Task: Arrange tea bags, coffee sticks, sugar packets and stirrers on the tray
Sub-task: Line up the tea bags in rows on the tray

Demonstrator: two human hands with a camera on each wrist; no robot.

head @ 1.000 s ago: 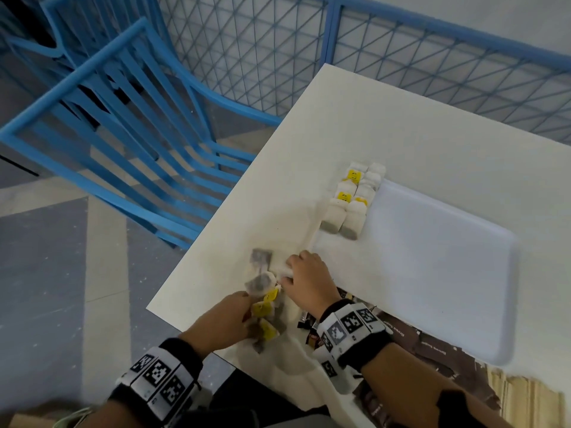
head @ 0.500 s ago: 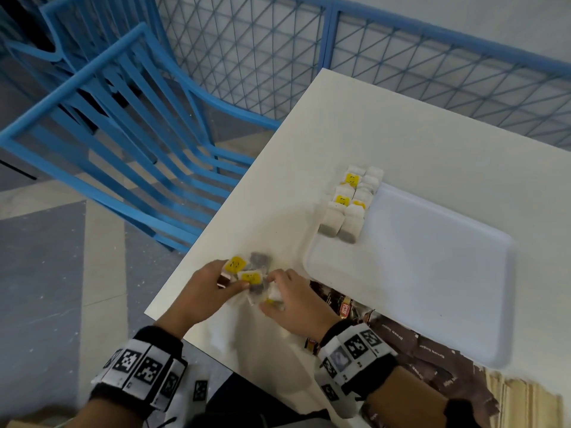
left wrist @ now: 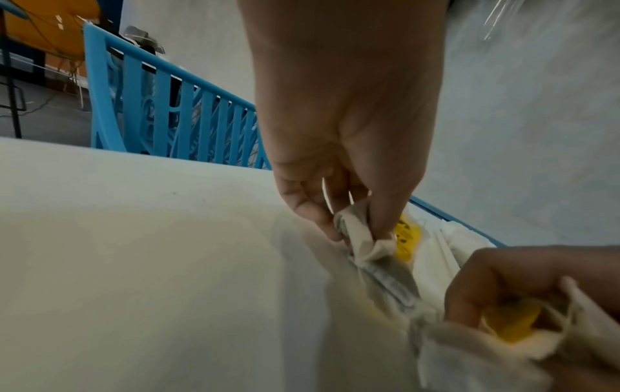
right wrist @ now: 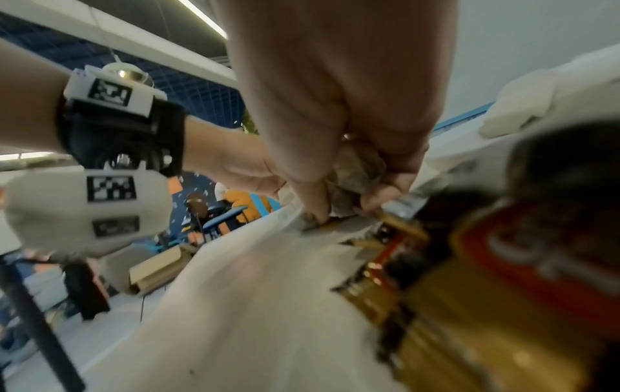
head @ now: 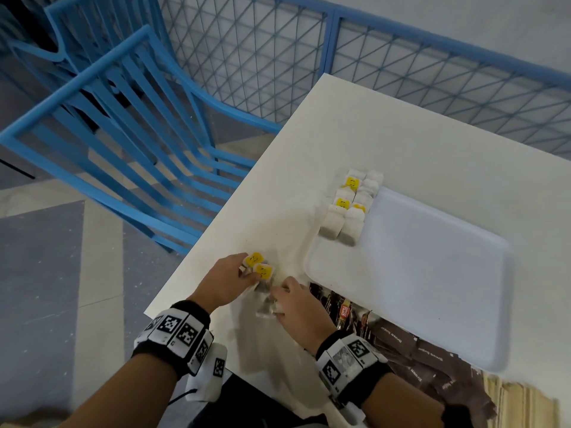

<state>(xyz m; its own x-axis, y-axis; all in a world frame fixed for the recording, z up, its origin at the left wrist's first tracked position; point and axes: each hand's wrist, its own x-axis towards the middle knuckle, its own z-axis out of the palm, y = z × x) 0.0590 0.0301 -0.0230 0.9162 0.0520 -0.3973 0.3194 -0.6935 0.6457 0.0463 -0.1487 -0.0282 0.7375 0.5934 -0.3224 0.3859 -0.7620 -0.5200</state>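
Near the table's front left corner my left hand pinches tea bags with yellow tags; the left wrist view shows its thumb and fingers closed on a crumpled tea bag. Just to its right my right hand grips another tea bag, seen bunched in its fingers in the right wrist view. The white tray lies flat to the right. Several tea bags stand in two rows on its left end. Coffee sticks and brown sugar packets lie along the tray's near edge.
Wooden stirrers lie at the bottom right. A blue chair stands off the table's left edge, and a blue mesh fence runs behind the table. The table edge is close under both hands.
Both hands have shifted up and away from the table's front edge with the tea bags. The left hand has come up onto the table and holds two yellow-tagged bags.
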